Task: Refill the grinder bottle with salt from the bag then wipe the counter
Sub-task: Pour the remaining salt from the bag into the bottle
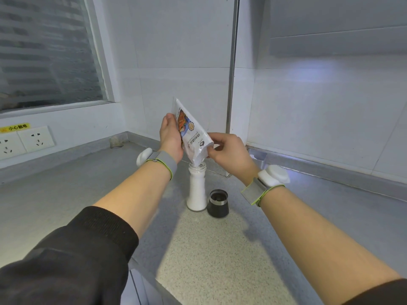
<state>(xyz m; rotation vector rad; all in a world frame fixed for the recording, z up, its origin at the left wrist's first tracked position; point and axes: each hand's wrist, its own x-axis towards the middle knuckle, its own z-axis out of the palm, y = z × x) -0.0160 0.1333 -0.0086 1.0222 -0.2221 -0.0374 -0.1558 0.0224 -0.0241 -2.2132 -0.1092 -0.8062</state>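
**Finding: bag (191,130) mouth sits over the grinder bottle (197,172) neck, and alignment governs the pour**

We find both hands engaged on the bag. The left hand (170,137) grips the bag's body from its left side. The right hand (229,153) pinches the lower right corner beside the opening.

The bag's long axis is steeply tilted. Its sealed end is high and leans left and away from the person, and its open end points down.

The opening meets the bottle's neck directly beneath the hands, between the two wrists. We cannot tell whether bag and glass touch. Both hands are about equally near the neck, the right thumb and fingertips slightly closer.

The bottle stands upright toward the back of the counter (220,249), in front of the wall corner. White salt (196,197) fills most of it.

A black grinder head (218,203) stands just beside the bottle on its right, apart from both hands.

We judge the refill near complete. Any sideways drift of the opening would spill salt onto the counter.
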